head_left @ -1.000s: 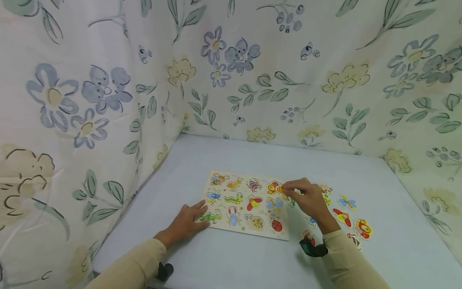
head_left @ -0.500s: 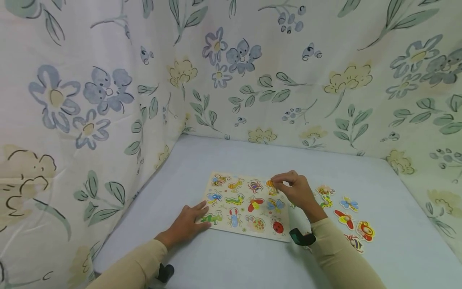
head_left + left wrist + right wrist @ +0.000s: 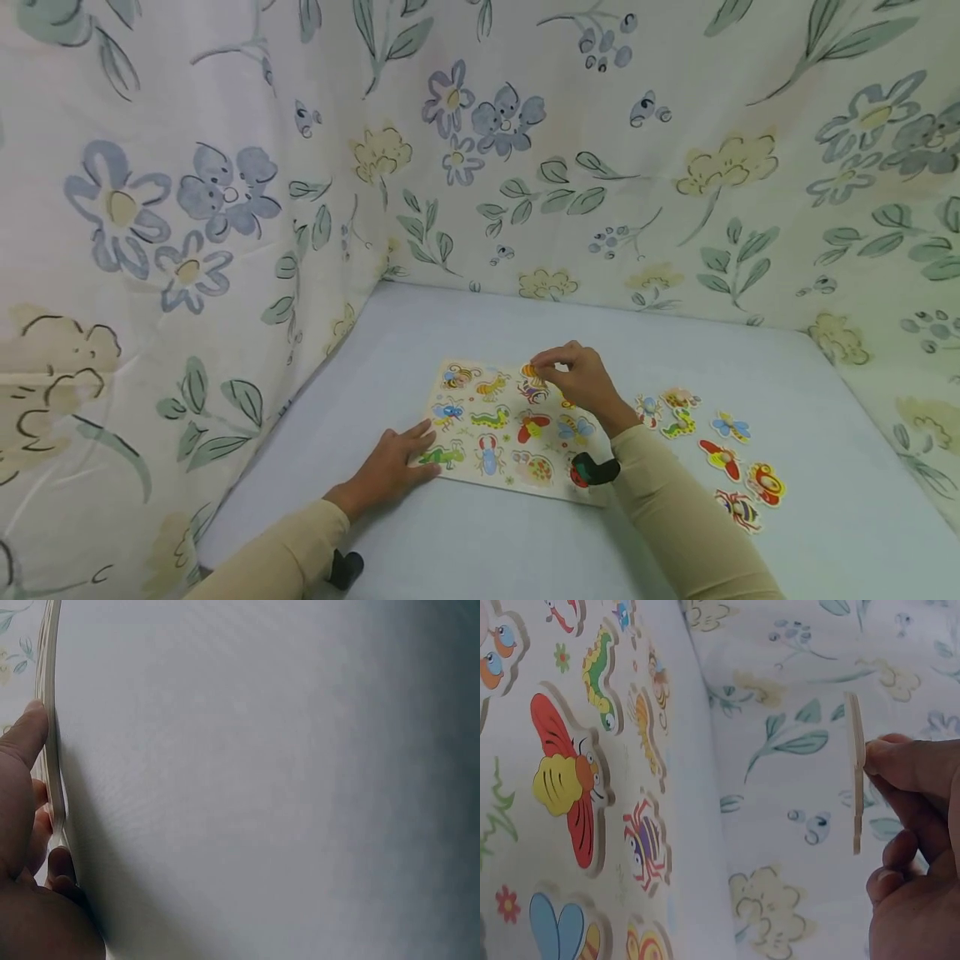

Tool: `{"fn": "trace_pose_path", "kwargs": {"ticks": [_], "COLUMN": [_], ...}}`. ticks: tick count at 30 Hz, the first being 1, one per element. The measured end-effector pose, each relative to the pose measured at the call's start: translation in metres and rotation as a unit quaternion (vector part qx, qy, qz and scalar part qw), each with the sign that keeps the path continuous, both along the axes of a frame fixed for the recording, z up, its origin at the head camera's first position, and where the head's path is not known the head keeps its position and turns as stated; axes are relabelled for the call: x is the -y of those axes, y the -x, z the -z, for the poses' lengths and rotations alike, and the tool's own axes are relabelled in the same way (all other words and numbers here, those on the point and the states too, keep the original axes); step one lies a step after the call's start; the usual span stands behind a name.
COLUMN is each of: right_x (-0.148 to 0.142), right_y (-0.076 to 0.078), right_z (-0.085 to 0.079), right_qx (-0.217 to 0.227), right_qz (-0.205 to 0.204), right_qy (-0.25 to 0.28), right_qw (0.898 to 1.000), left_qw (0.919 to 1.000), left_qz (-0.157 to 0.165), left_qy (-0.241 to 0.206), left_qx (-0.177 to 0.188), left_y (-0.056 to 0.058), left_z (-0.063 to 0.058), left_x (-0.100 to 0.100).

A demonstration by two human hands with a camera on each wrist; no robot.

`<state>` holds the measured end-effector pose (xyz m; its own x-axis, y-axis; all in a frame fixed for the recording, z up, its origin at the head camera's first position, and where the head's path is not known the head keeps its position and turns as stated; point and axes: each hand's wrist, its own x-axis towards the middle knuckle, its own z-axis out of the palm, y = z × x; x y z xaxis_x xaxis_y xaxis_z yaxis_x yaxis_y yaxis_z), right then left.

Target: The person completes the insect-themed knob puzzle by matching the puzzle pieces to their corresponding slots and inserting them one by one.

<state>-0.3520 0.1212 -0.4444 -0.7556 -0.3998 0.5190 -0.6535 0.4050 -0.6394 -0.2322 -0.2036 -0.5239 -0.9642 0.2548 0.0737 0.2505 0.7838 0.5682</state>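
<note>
A wooden insect puzzle board (image 3: 547, 493) lies flat on the table, its recesses showing printed insects. My left hand (image 3: 390, 471) rests at its front left corner; in the left wrist view the thumb (image 3: 28, 733) lies against the board's edge. Above the board's back row, my right hand (image 3: 581, 379) pinches an orange-striped insect puzzle piece (image 3: 531, 372) between thumb and fingertips. The right wrist view shows this piece (image 3: 857, 772) edge-on, apart from the board, near the spider recess (image 3: 645, 844). My right hand and wrist hide part of the board's right side.
Loose insect pieces lie right of the board: a caterpillar (image 3: 678, 423), a blue-winged insect (image 3: 731, 427), a red-winged insect (image 3: 720, 460), a red butterfly (image 3: 765, 483) and a spider (image 3: 738, 510). Floral curtains (image 3: 555, 225) close off the back and sides of the table.
My right hand has carried the orange-striped piece leftward along the back row, from the board's right end to over the spider recess. My left hand has stayed at the corner.
</note>
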Motion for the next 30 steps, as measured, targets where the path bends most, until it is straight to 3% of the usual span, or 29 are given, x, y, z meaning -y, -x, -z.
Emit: {"fn": "trace_pose_path", "kwargs": {"ticks": [13, 21, 30], "right_x": [0.028, 0.049, 0.065], "right_y": [0.021, 0.028, 0.037], "right_z": [0.007, 0.013, 0.027], "right_qx": [0.011, 0.095, 0.114], "right_qz": [-0.007, -0.003, -0.011], "right_qy": [-0.040, -0.073, -0.096], "right_qw": [0.999, 0.993, 0.989], "left_qw": [0.9999, 0.9999, 0.9998], "left_qz": [-0.001, 0.001, 0.001], "left_qy": [0.001, 0.005, 0.002], "left_qx": [0.015, 0.015, 0.018], "left_y": [0.003, 0.003, 0.002], "left_z": [0.000, 0.002, 0.006], "left_x": [0.000, 0.001, 0.004]}}
